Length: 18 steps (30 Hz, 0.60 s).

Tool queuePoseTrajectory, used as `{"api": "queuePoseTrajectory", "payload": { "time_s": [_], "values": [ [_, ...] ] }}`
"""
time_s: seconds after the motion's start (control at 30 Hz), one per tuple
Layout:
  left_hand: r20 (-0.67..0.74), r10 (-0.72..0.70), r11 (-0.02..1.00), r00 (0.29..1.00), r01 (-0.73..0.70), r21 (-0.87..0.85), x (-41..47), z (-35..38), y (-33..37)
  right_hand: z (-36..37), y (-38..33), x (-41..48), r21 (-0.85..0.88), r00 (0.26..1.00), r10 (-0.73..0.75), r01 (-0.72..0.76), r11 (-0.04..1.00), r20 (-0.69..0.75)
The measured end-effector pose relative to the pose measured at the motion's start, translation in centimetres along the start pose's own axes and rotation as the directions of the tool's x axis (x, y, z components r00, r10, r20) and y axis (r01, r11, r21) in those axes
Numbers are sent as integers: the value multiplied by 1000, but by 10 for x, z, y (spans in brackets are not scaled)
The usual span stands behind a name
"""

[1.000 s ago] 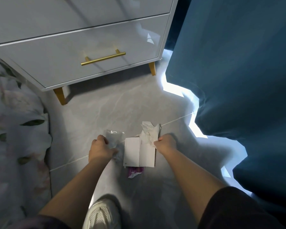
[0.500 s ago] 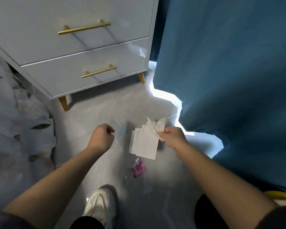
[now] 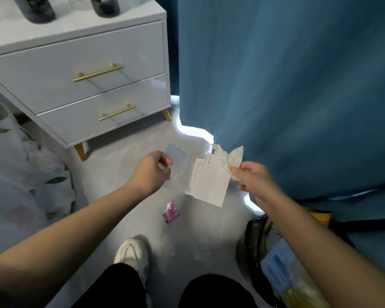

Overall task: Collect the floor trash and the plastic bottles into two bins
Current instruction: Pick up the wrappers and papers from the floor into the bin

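My left hand (image 3: 152, 172) pinches a clear plastic wrapper (image 3: 178, 155) and holds it above the grey floor. My right hand (image 3: 252, 177) grips a white folded paper (image 3: 210, 182) together with a crumpled white tissue (image 3: 228, 156), both lifted off the floor. A small purple wrapper (image 3: 171, 212) lies on the floor below and between my hands. At the lower right stands a bin with a dark rim (image 3: 250, 236), holding plastic packaging and partly hidden by my right arm.
A white two-drawer cabinet (image 3: 87, 85) with gold handles stands at the upper left, dark bottles on top. A blue curtain (image 3: 298, 85) hangs along the right. Floral bedding (image 3: 20, 174) lies at the left. My white shoe (image 3: 132, 255) rests on the floor.
Both hands have risen from the floor with the wrapper, paper and tissue in them. The view has pulled back and tilted up, and the bin has come into sight.
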<state>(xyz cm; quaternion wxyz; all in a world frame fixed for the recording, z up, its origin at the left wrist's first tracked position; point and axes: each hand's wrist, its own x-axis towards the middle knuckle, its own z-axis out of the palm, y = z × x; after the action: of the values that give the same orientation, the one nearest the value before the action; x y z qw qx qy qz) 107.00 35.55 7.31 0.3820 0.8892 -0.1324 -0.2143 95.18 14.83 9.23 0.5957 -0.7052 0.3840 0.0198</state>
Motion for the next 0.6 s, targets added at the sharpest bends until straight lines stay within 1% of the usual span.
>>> {"api": "queuePoseTrajectory", "payload": {
  "time_s": [0.1,0.33,0.5,0.6],
  "values": [
    [48,57,998,997,-57,-5,-18,5,28,-32,-3,-28,40,1000,-9,9,999,-3],
    [179,159,986,971,-145,-87,-60,35,84,-107,-4,-87,102,999,-6,10,995,-43],
    [299,236,971,925,-212,-113,-89,68,115,-155,1,-126,155,998,6,3,988,-59],
    [374,299,953,878,-254,-166,-106,87,131,-179,5,-146,118,998,10,-2,993,-68]
  ]
}}
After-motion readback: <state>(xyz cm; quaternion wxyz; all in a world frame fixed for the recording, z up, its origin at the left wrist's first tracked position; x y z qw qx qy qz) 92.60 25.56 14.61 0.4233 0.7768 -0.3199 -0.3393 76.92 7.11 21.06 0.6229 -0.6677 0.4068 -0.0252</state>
